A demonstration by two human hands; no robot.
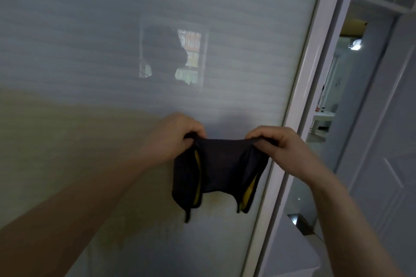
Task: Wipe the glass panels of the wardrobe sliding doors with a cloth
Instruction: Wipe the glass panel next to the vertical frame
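Note:
A dark cloth (221, 165) with yellow edging hangs stretched between both hands in front of the frosted glass panel (112, 51) of the wardrobe sliding door. My left hand (173, 136) pinches the cloth's upper left corner. My right hand (278, 146) pinches its upper right corner. The cloth's two sides fold inward and droop, with short loops dangling at the bottom. The glass reflects a window and a dark silhouette.
The door's white frame (313, 69) runs diagonally at the right of the panel. Beyond it an open doorway (337, 87) shows another room with a white table. A white panelled door (387, 153) stands at the far right.

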